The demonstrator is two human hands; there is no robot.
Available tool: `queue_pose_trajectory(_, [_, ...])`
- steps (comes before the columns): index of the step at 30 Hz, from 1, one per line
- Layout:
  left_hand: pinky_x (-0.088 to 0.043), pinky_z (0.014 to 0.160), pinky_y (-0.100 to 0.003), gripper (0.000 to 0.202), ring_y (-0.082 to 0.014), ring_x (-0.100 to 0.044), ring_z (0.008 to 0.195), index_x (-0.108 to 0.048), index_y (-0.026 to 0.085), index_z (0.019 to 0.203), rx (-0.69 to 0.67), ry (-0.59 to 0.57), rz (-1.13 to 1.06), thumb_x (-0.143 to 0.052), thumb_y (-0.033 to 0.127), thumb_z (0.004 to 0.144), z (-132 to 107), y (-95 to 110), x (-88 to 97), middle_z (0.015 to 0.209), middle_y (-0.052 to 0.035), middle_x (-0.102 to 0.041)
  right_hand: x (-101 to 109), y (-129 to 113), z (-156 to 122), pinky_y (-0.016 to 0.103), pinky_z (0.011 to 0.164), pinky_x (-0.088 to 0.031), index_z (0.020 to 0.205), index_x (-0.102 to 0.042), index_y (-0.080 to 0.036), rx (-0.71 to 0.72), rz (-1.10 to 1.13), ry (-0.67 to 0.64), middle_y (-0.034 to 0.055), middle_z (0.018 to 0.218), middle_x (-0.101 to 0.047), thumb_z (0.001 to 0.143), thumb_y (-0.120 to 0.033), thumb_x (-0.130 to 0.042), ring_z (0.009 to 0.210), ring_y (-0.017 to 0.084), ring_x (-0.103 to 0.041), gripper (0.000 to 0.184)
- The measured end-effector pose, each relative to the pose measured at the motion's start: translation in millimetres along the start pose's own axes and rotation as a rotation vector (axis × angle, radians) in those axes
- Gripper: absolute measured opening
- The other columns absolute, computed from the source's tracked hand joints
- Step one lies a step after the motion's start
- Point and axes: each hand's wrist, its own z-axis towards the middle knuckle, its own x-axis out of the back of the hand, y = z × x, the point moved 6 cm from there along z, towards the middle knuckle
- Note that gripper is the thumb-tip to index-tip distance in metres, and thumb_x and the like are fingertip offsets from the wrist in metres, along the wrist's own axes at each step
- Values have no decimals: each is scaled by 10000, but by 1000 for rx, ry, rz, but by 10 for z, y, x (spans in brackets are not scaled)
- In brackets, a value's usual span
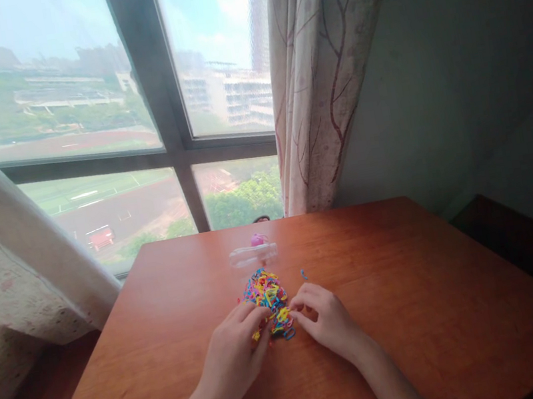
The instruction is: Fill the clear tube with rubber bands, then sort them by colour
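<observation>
A heap of small coloured loops, which look like rubber bands, lies on the wooden table in blue, yellow, red and pink. At its left front edge my left hand is curled, fingers drawn together among the loops; what they hold, if anything, is hidden. From the right, my right hand touches the heap, thumb and forefinger brought together in a pinch by some yellow loops. What sits in that pinch is too small to make out. One blue loop lies apart, beyond my right hand.
Behind the heap a clear plastic bottle lies on its side, with a pink round object just past it. The brown table reaches to the window. Curtains hang at both sides.
</observation>
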Motion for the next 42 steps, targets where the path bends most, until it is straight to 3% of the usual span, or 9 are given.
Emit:
queue_pose_trajectory(8, [-525,712,-283,146,-202,-668,847,-646,244,997,37,-19,67,-542,314,922,-14,43,-64,957,-35,-687,-28,-145,-2,235,673,-432,844,-684,-219,53,138,44,-2,797,-614,852,-167,-669,732,133,-574,55])
queue_pose_trajectory(15, [-511,695,-268,134,-190,-659,811,-656,240,935,57,-45,84,-534,204,893,-11,20,-82,913,-26,-682,-52,-152,2,229,670,-426,815,-687,-211,46,150,35,-1,792,-625,847,-159,-680,729,129,-577,61])
queue_pose_trajectory(28, [-496,699,-266,164,-193,-645,830,-648,246,945,75,-76,65,-499,193,902,-25,-48,-79,922,-27,-671,8,-81,27,227,686,-434,820,-699,-210,29,122,59,3,794,-639,856,-171,-675,740,131,-587,57])
queue_pose_trajectory(32, [-495,720,-266,164,-189,-644,843,-648,249,942,80,-71,69,-501,190,899,-22,-60,-56,929,-27,-672,100,40,22,227,672,-425,800,-692,-211,-11,75,48,-1,785,-641,853,-168,-669,741,133,-588,72])
queue_pose_trajectory(38, [-500,737,-282,167,-201,-651,873,-645,259,968,84,-80,96,-506,198,898,-5,-89,-54,957,-26,-683,344,465,-26,244,645,-414,757,-693,-202,-205,-79,65,2,740,-646,819,-127,-651,690,144,-582,106])
queue_pose_trajectory(42, [-506,743,-291,167,-208,-652,889,-645,261,988,80,-86,113,-506,216,907,-15,-98,-65,974,-30,-684,349,559,-47,242,640,-415,740,-700,-200,-251,-84,32,5,737,-661,801,-136,-657,688,146,-590,98])
